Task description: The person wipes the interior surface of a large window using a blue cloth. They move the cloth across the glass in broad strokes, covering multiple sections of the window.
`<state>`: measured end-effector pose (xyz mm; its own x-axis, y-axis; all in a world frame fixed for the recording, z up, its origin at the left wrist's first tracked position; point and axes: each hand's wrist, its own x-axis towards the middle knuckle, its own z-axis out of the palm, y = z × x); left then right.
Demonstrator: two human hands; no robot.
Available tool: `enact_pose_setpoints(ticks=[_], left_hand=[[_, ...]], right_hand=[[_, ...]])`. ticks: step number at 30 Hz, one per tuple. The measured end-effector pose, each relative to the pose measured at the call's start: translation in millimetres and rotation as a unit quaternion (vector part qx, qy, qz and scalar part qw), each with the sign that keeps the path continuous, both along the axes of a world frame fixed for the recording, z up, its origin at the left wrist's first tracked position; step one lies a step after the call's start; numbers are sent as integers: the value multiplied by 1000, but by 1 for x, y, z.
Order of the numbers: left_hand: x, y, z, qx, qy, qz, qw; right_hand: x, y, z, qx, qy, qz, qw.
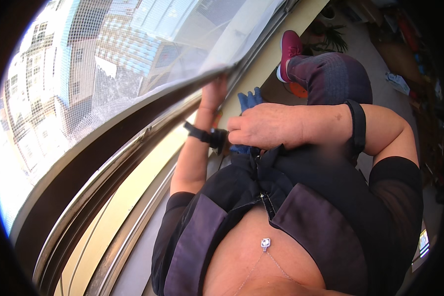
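My left hand (214,92) reaches up against the dark lower bar of a window screen frame (192,86). Its fingertips are blurred and partly hidden by that bar, so its grip is unclear. White mesh (133,63) stretches across the window above the bar. Closer to my waist, my right hand (266,124) is curled around a bunched blue cloth or glove (249,99). Finger-like ends of it stick out past the knuckles, and more blue shows below the hand. A black strap with a small device (216,140) circles my left wrist.
Window tracks (107,174) and a cream sill (273,70) run diagonally along my left side. My leg is bent, with a red shoe (291,51) at the sill. Beyond it are a potted plant (335,39), an orange object (298,90) and cluttered items with a carton (397,83).
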<state>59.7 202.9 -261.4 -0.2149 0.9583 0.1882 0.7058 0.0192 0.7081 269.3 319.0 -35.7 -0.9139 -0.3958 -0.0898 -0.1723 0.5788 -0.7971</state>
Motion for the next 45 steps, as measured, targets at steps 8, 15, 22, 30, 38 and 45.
enact_pose_setpoints(ticks=[8,15,22,30,38,45], left_hand=[[1,-12,-59,-92,-185,79,975],[2,-11,-67,-22,-103,82,991],[8,-6,-51,-71,-49,111,990],[6,-9,-76,-151,-258,134,945],[11,2,-102,-139,-344,129,920],[4,-4,-131,-134,-204,128,961]], right_hand=[[1,-8,-8,3,10,-13,1000],[6,-6,-8,12,17,-28,999],[7,-4,-5,10,-20,-12,1000],[14,-5,-13,-9,-18,-16,1000],[19,-9,-23,-10,-39,-35,999],[22,-12,-24,-12,-20,-48,999]])
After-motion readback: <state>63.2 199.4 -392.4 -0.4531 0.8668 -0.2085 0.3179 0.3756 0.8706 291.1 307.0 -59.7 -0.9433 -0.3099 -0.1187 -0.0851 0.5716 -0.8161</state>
